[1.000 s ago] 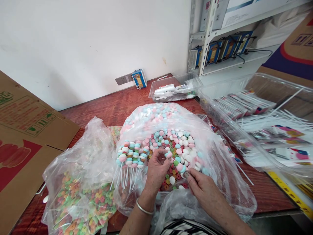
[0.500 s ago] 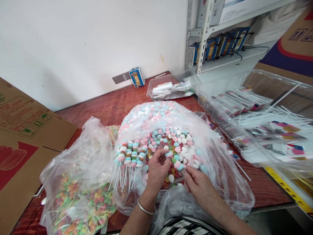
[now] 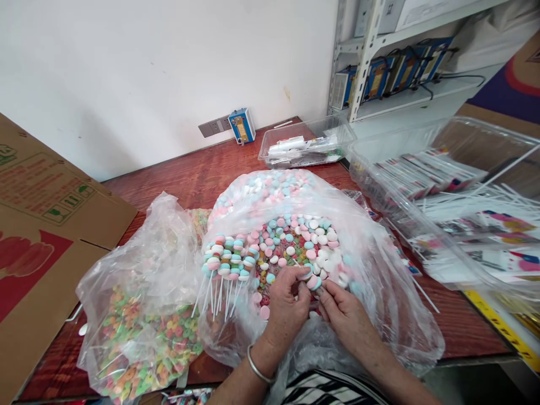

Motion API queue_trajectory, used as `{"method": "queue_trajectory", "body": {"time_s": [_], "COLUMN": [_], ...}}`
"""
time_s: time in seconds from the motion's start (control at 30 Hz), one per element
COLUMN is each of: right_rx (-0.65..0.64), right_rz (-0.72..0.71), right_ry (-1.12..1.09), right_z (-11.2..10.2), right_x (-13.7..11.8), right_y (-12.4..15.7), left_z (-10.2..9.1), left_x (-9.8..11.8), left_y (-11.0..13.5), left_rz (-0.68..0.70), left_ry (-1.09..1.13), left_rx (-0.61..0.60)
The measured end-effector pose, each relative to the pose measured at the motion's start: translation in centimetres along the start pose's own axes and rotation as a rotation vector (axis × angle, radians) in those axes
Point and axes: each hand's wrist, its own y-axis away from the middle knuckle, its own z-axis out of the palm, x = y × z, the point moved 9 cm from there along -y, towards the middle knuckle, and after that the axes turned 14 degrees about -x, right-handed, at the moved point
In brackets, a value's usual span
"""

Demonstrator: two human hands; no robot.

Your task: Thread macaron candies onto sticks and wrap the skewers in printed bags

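Note:
A big clear plastic bag (image 3: pixel 379 270) lies open on the red wooden table (image 3: pixel 189 180), full of pink, blue and white round candies (image 3: pixel 307 236) mixed with small coloured rings. My left hand (image 3: pixel 287 306) pinches a stacked candy piece (image 3: pixel 304 273) at its fingertips. My right hand (image 3: pixel 346 315) meets it from the right, fingers pinched on something small I cannot make out. A row of finished candy skewers (image 3: pixel 225 261) on white sticks leans on the bag's left edge.
A second clear bag of coloured ring candies (image 3: pixel 139 332) lies at the left, beside a cardboard box (image 3: pixel 37 225). Clear tubs at the right hold white sticks and printed wrappers (image 3: pixel 459 208). A smaller clear tray (image 3: pixel 307 146) sits by the wall and metal shelving (image 3: pixel 400 73).
Both hands have drawn together nearer me, over the front of the candy pile. The left hand moved right with its candy piece to meet the right fingertips.

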Motion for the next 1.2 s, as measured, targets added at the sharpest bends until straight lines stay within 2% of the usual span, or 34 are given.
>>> {"method": "queue_trajectory", "body": {"time_s": [0.1,0.2,0.27,0.33,0.37,0.47,0.63,0.73,0.8,0.9,0.97,1.03,1.1,1.2], "right_rx": [-0.011,-0.018,-0.001,0.013,0.016,0.009,-0.056,-0.084,-0.101,-0.126,-0.136,-0.141,-0.137,-0.121], "right_rz": [-0.024,0.01,0.049,0.063,0.062,0.048,0.026,0.019,0.02,0.031,0.03,0.027,0.029,0.039], "right_ry": [0.026,0.06,0.076,0.094,0.107,0.146,0.202,0.274,0.33,0.412,0.449,0.464,0.471,0.476], "right_z": [-0.2,-0.6,-1.1,-1.3,-1.4,-1.2,-0.5,0.0,0.4,0.9,1.1,1.2,1.1,0.8], "right_x": [0.0,0.5,0.9,1.0,1.0,0.8,0.9,0.9,0.9,0.5,0.1,-0.2,-0.3,-0.1], "right_y": [0.1,0.3,0.5,0.7,0.7,0.7,1.0,1.1,1.1,0.9,0.7,0.6,0.5,0.5], "left_z": [0.1,-1.6,-4.0,-6.0,-6.3,-5.6,-5.0,-4.9,-5.1,-6.0,-6.6,-6.8,-6.7,-5.8], "left_x": [0.2,-0.8,-1.3,-1.1,-1.1,-1.5,-2.0,-2.0,-1.7,-1.4,-2.1,-2.8,-2.6,-1.7], "left_y": [0.6,0.9,1.0,1.0,0.9,0.6,0.5,0.4,0.3,0.3,0.5,0.7,0.7,0.3], "left_rz": [0.004,-0.082,-0.132,-0.144,-0.15,-0.196,-0.344,-0.359,-0.321,-0.238,-0.237,-0.266,-0.275,-0.253], "left_ry": [0.035,0.03,-0.146,-0.477,-0.645,-0.998,-1.197,-1.22,-1.15,-0.797,-0.457,-0.26,-0.331,-0.657], "left_rx": [-0.051,-0.069,-0.007,0.038,0.02,-0.092,-0.119,-0.132,-0.097,0.015,0.069,0.082,0.049,-0.036]}}
